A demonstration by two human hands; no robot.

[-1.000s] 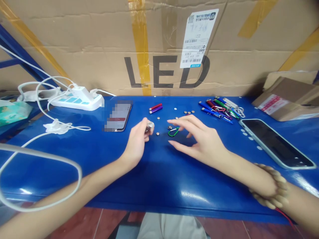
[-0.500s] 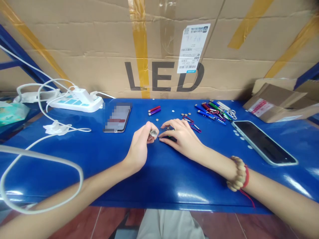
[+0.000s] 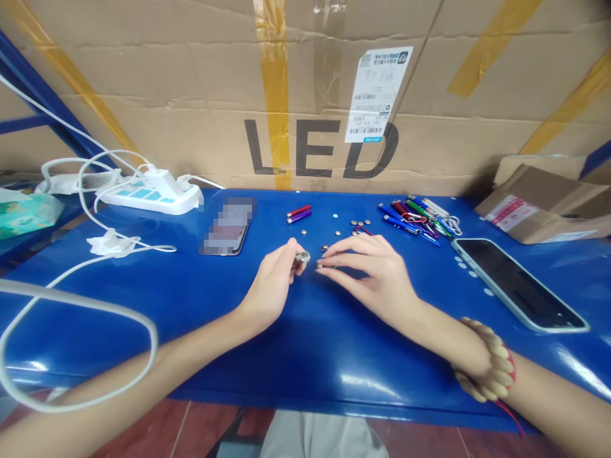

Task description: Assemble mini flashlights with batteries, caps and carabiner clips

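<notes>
My left hand (image 3: 272, 286) is closed round a small silver cylinder (image 3: 301, 257), its open end pointing right. My right hand (image 3: 370, 270) rests on the blue table (image 3: 305, 356) just to the right of it, thumb and forefinger pinched at a tiny button cell (image 3: 319, 266) close to the cylinder's mouth. More button cells (image 3: 358, 223) lie scattered beyond my fingers. A red and a purple mini flashlight (image 3: 298, 214) lie side by side further back. A beaded bracelet sits on my right wrist.
A phone with a lit screen (image 3: 225, 226) lies left of my hands; a dark phone (image 3: 518, 283) lies at the right. Coloured flashlights with carabiners (image 3: 420, 213) are heaped at the back right. A white power strip (image 3: 150, 194) and cables sit left. A cardboard box (image 3: 305, 95) walls the back.
My right hand came in from an open spread over the green carabiner to a pinch beside the cylinder. My left hand kept its hold and shifted slightly right.
</notes>
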